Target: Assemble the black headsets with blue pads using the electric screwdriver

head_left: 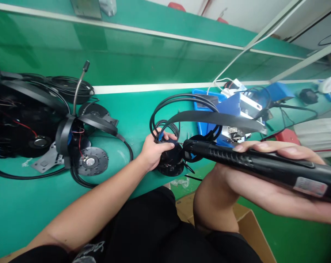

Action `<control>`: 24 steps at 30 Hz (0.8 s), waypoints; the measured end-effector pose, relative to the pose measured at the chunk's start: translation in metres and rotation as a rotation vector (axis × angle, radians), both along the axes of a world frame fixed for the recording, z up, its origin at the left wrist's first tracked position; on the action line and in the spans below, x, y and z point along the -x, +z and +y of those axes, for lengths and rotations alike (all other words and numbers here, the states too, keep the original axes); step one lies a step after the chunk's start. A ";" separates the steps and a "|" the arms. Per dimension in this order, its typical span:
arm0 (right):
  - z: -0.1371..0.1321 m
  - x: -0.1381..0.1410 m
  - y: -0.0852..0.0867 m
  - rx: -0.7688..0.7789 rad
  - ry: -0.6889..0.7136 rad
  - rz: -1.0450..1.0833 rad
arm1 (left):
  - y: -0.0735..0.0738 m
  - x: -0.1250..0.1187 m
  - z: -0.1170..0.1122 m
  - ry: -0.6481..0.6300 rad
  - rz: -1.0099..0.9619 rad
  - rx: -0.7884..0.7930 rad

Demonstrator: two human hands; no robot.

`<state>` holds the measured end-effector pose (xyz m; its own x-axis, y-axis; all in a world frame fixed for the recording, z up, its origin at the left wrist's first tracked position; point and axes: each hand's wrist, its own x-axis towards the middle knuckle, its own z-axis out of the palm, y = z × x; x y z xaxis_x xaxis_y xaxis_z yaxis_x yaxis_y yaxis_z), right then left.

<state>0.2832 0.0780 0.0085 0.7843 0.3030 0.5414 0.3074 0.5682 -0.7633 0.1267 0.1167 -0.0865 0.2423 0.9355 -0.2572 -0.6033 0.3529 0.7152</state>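
Note:
My left hand [154, 149] is closed round the black ear cup of a headset [171, 160] at the table's front edge, its thumb lying across the top. A dark headband [209, 117] arches to the right from there, with loops of black cable around it. In my right hand [283, 153] is a black electric screwdriver [236, 157], held level with fingers wrapped along its body. The tool's front end points left, close to the ear cup. Its tip is hard to make out, so I cannot tell whether it touches the cup.
Partly opened headsets with exposed speakers [91, 160] and cables lie on the left of the green table [127, 204]. A blue bin [200, 126] stands behind the headband. Farther right are a blue box [280, 91] and a red object [287, 138]. A cardboard box [253, 226] sits below.

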 end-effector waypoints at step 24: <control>0.017 -0.013 -0.009 -0.298 0.082 -0.109 | -0.006 -0.003 0.001 0.003 0.010 -0.024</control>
<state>0.2963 0.0951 -0.0009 0.6964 0.1782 0.6952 0.3220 0.7881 -0.5246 0.1296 0.1180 -0.0930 0.2368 0.9422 -0.2371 -0.5968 0.3336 0.7297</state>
